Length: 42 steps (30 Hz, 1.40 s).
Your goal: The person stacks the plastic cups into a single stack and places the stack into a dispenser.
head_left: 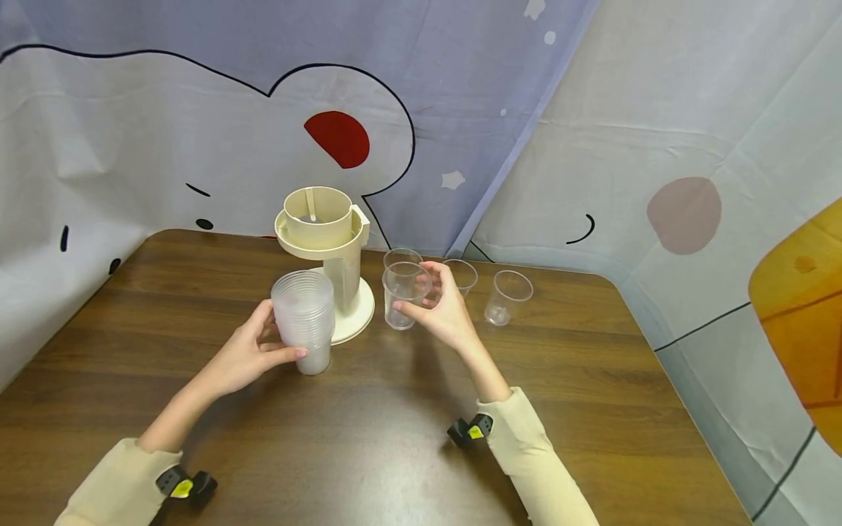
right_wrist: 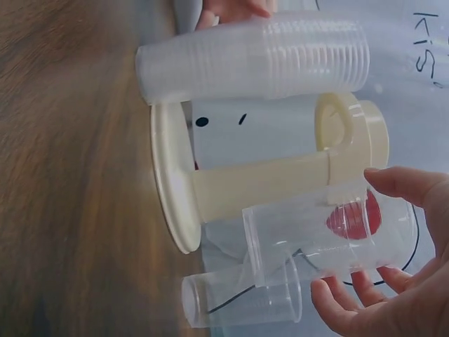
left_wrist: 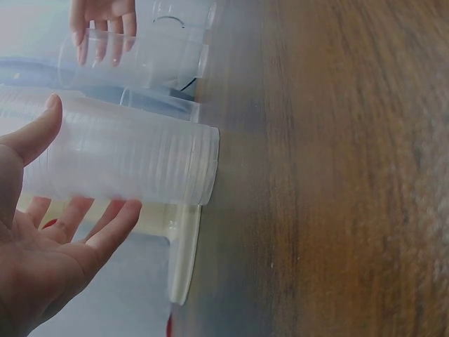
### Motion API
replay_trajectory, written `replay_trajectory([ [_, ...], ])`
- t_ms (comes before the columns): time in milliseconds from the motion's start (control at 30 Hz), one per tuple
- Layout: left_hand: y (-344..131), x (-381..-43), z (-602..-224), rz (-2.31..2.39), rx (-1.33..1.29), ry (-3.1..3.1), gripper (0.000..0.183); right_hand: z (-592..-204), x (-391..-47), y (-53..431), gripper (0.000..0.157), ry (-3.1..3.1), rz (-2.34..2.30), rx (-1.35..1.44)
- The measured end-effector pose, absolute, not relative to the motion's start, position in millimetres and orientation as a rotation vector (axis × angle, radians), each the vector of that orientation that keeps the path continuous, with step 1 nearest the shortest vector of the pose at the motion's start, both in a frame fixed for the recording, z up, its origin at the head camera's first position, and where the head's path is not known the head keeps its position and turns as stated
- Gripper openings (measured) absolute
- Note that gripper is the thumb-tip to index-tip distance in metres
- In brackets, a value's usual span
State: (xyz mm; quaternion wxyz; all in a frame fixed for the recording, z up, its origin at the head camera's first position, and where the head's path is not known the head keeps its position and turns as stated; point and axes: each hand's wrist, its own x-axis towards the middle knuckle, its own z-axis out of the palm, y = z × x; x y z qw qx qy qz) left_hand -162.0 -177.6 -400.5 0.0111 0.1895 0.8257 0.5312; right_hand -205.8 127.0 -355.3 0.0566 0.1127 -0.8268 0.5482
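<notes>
My left hand point(head_left: 246, 354) holds a tall stack of nested clear plastic cups point(head_left: 304, 314), thumb on one side and fingers on the other. The stack stands upright in front of the cream-coloured stand point(head_left: 343, 281); whether its base touches the table is unclear. To the right, my right hand point(head_left: 442, 310) grips a single clear plastic cup point(right_wrist: 312, 239) between thumb and fingers. In the right wrist view this cup's base is raised off the table. Behind it stands another clear cup point(right_wrist: 238, 298). The stand has a round base point(right_wrist: 172, 179) and a ring-shaped top point(head_left: 319, 219).
Two more clear cups, a middle one point(head_left: 463, 272) and a right one point(head_left: 509, 298), stand along the table's back edge. The brown wooden table point(head_left: 368, 453) ends at a printed curtain point(head_left: 217, 139) behind and at the right.
</notes>
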Motion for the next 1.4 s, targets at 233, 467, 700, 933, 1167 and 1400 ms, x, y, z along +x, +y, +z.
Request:
replay_trajectory([
  [233,-177,-162,-400,1.655,0.590,2.583,0.076,-345,-202,122,0.073,-2.469,1.705,0.397],
  [467,-177,-161,-400,1.659,0.586,2.584,0.075,-338,-199,119,0.072,-2.433,1.727,0.447],
  [700,-177,-160,-398,1.664,0.591,2.587,0.075,-329,-195,112,0.072,-2.410,1.727,0.484],
  [933,-177,-160,-399,1.666,0.601,2.601,0.074,-322,-194,104,0.069,-2.379,1.741,0.524],
  [1167,-178,-161,-400,1.656,0.590,2.598,0.074,-315,-193,97,0.069,-2.333,1.751,0.566],
  [1400,-177,-160,-400,1.656,0.607,2.599,0.073,-308,-192,92,0.069,-2.280,1.762,0.596],
])
